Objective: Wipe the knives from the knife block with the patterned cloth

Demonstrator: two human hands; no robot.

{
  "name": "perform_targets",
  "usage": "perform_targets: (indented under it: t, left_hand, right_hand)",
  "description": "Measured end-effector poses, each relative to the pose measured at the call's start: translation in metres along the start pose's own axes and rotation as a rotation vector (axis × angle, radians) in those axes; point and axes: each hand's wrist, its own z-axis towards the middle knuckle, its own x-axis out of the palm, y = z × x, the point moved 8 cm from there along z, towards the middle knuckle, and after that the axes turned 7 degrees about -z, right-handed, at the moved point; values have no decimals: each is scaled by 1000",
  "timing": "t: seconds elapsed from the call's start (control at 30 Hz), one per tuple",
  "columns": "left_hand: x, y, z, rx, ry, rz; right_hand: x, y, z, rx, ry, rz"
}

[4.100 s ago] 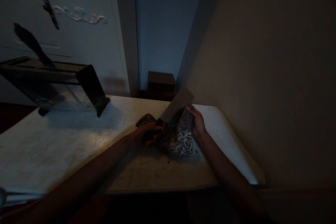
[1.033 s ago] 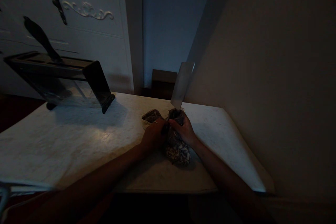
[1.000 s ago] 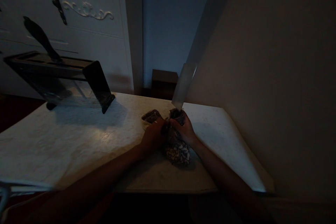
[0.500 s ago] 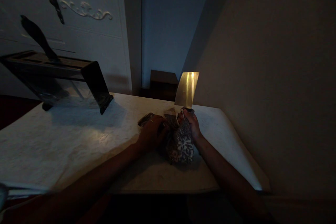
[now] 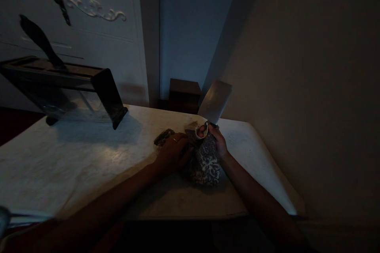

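Note:
A cleaver (image 5: 215,101) stands blade up over the far side of the table, leaning to the right. My right hand (image 5: 218,139) is closed round its handle, with a dark patterned cloth (image 5: 209,166) bunched between the fingers and hanging below them. The cloth and fingers hide most of the handle. To the left, my left hand (image 5: 175,150) has its fingers curled on the same cloth, and a piece of the cloth pokes out beyond its knuckles. A ring shows on one finger. Dim light blurs how the left fingertips grip.
A black knife block (image 5: 102,83) with clear sides stands at the table's back left, one black-handled knife (image 5: 41,41) upright in it. The pale table (image 5: 97,158) ends near a wall (image 5: 311,87) on the right. Behind are a white door (image 5: 103,51) and a dark box (image 5: 185,91).
The cleaver's blade has tilted further right and turned, losing its bright yellow glint. My left hand has shifted slightly on the cloth. The right hand stays round the handle.

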Motion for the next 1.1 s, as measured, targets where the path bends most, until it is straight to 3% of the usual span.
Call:
perform_targets:
  t: [0.2,0.4,0.63,0.97,1.1]
  left_hand:
    - [3,10,1,-122,77,-107]
    - [15,23,1,-278,182,-116]
    - [20,27,3,-300,222,-91]
    - [21,39,-1,-411,220,-135]
    - [20,39,-2,-406,191,-87]
  right_hand:
    - [8,1,-3,-48,48,74]
    - [20,4,-7,-86,98,-50]
    - [22,4,-12,-156,129,-192]
    - [-10,8,-5,-115,-171,-306]
    - [-17,1,-3,-9,-194,-274]
